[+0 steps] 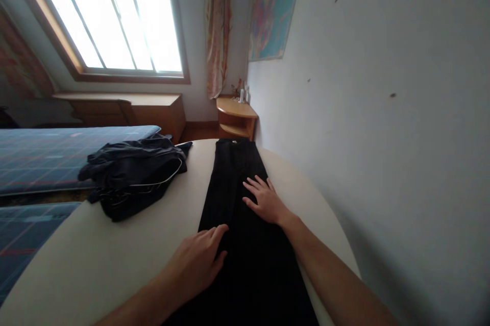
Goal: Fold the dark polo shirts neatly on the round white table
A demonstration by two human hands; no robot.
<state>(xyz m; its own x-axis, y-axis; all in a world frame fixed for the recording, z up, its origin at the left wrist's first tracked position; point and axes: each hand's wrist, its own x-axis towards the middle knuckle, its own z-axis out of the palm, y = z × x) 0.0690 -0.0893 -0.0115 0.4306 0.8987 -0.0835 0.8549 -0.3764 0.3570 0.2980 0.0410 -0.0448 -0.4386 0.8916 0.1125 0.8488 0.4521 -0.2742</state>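
Black trousers [245, 259] lie lengthwise on a round pale table [115, 259], their waistband at the far end with a small light label. My right hand [264, 201] rests flat on their right side, fingers spread. Lower down, my left hand [199, 257] touches the left part of the cloth. Its thumb and index finger are apart, while the other fingers are partly hidden behind the back of the hand. No held thing shows in either hand.
A crumpled dark garment with white piping [133, 173] sits at the table's left edge. Beyond it is a bed with a blue plaid cover [46, 157]. A white wall [375, 152] runs close along the right. A wooden corner shelf [237, 107] stands behind the table.
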